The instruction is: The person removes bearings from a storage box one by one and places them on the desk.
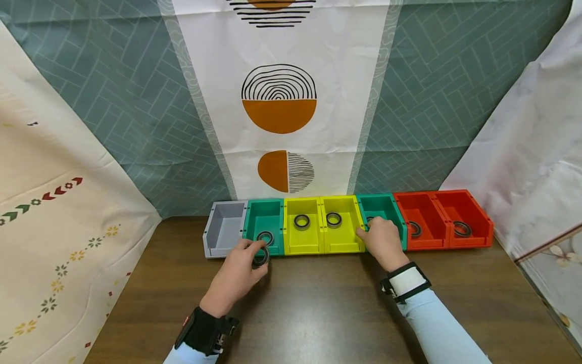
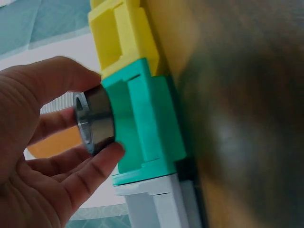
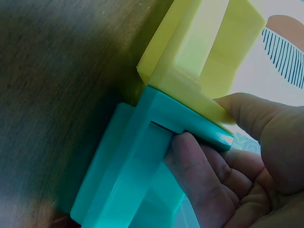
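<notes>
My left hand (image 1: pixel 240 270) pinches a ball bearing (image 1: pixel 260 257) between thumb and fingers at the front of the left teal bin (image 1: pixel 265 210). Close up, the bearing (image 2: pixel 97 118) shows its shiny metal rim. Another bearing (image 1: pixel 265 237) lies inside that bin. Over at the right teal bin (image 1: pixel 379 202), my right hand (image 1: pixel 384 242) straddles the side wall shared with a yellow bin (image 1: pixel 345 237). Its thumb (image 3: pixel 242 111) lies on the yellow side and its fingers (image 3: pixel 190 159) reach inside the teal bin, pinching the adjoining walls. A bearing (image 1: pixel 370 219) behind this hand is mostly hidden.
The bins stand in a row along the back of a brown wooden table (image 1: pixel 309 303). A grey bin (image 1: pixel 226 222) ends the row at left, two red bins (image 1: pixel 420 202) at right. Single bearings lie in the yellow and red bins. A patterned curtain (image 1: pixel 195 151) hangs behind.
</notes>
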`<state>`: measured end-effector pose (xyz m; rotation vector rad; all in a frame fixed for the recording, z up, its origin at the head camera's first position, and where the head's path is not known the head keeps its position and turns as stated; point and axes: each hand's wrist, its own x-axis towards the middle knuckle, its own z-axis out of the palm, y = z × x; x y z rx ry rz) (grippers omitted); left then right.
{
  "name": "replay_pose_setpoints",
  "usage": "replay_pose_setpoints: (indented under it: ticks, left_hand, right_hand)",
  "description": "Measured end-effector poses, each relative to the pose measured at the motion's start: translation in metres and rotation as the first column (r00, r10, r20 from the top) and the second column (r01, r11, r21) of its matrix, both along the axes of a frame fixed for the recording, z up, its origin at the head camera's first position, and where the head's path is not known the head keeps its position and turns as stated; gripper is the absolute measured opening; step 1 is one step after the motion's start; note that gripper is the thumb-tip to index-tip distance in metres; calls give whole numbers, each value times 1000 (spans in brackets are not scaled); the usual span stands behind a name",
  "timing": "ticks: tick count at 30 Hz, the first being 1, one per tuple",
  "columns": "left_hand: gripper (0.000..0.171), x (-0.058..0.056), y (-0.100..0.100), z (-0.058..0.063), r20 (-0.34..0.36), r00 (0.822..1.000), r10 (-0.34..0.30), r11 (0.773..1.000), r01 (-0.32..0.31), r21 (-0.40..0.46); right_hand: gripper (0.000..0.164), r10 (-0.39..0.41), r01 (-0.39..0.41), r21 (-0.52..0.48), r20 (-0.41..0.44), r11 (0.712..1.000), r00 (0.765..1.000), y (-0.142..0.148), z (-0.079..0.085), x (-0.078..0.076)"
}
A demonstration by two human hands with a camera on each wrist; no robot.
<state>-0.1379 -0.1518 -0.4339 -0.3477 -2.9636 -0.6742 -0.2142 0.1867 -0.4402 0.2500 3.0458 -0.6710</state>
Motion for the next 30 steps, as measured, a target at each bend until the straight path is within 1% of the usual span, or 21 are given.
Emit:
replay_pose_setpoints:
  ticks: [2, 4, 7, 9, 11, 17, 24, 30]
  left_hand:
    - [47, 0, -1, -5, 36, 999, -18, 1000, 18, -19]
    - [46, 0, -2, -9, 94, 995, -31, 999, 34, -35]
    - [46, -2, -3, -13, 194, 980, -44, 997, 55, -52]
    - [46, -3, -3, -16, 235, 971, -53, 995, 71, -65]
    - [45, -3, -3, -18, 246, 968, -60, 993, 83, -84]
    - [44, -3, -4, -23, 237, 970, -61, 987, 93, -127]
    - [43, -1, -7, -26, 249, 966, -71, 985, 107, -134]
    - [42, -2, -9, -28, 255, 965, -67, 985, 105, -139]
  right_hand:
    - [40, -1, 1, 0, 3, 1000, 1000, 0, 0, 0]
    - [39, 0, 0, -3, 5, 1000, 1000, 0, 0, 0]
    - [39, 3, -3, -5, 2, 1000, 1000, -1, 0, 0]
    - [38, 2, -2, -11, 4, 1000, 1000, 0, 0, 0]
    - [38, 1, -1, -12, 5, 1000, 1000, 0, 0, 0]
    - [40, -1, 1, -16, -1, 1000, 1000, 1, 0, 1]
    - [40, 6, -5, -23, 10, 1000, 1000, 1, 0, 0]
    - [40, 8, -8, -22, 10, 1000, 1000, 1, -1, -2]
